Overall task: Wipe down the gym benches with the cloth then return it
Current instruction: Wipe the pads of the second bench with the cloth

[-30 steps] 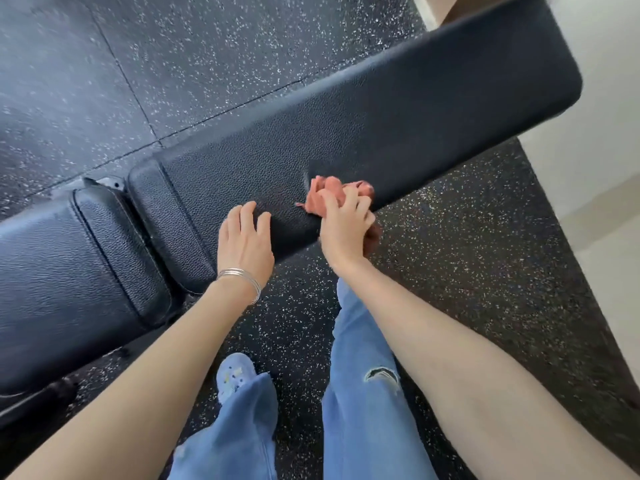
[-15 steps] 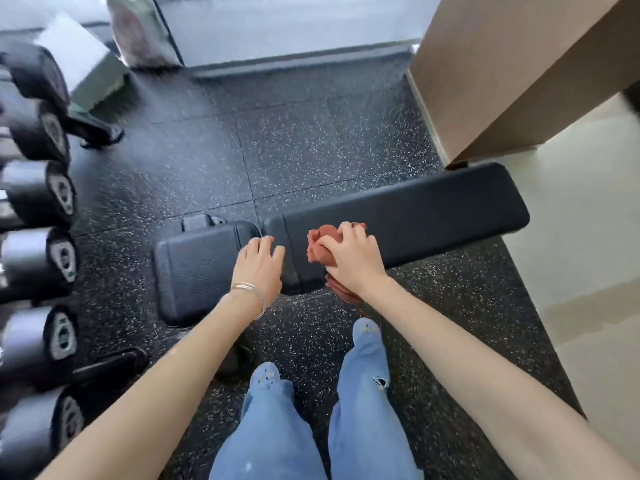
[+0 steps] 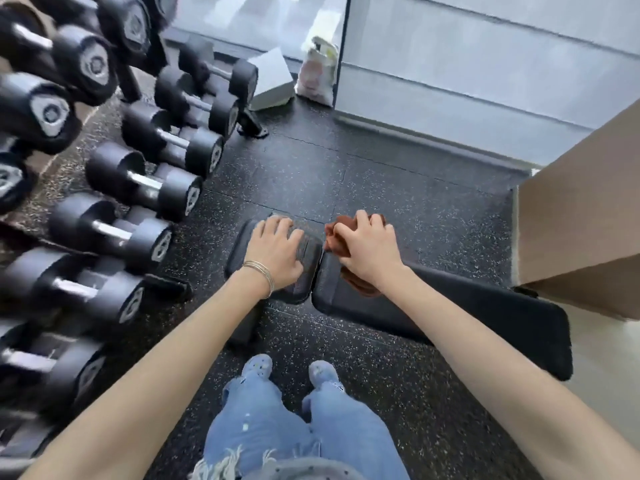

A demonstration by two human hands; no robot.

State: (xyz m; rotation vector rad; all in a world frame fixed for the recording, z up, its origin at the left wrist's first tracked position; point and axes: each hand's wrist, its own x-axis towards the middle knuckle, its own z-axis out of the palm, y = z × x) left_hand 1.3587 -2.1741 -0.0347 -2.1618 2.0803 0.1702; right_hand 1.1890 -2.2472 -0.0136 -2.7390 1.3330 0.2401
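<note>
Cloth [image 3: 337,239], rust-red and bunched, lies on the bench's long pad [image 3: 512,317], at the end next to the seat pad [image 3: 239,258]. Right hand [image 3: 369,252] grasps the cloth, fingers curled over it, holding it against the padding. Left hand [image 3: 277,252] rests flat on the seat pad, fingers relaxed, holding nothing; thin bangles [image 3: 261,273] circle its wrist. Dumbbells [image 3: 142,183] stand racked to the left. Speckled black floor [image 3: 346,174] lies beneath.

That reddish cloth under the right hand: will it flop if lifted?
Probably floppy: the cloth is bunched under the right hand and droops over the near edge of the bench pad. Likely light: one hand gathers it. May drag on the grained pad.
</note>
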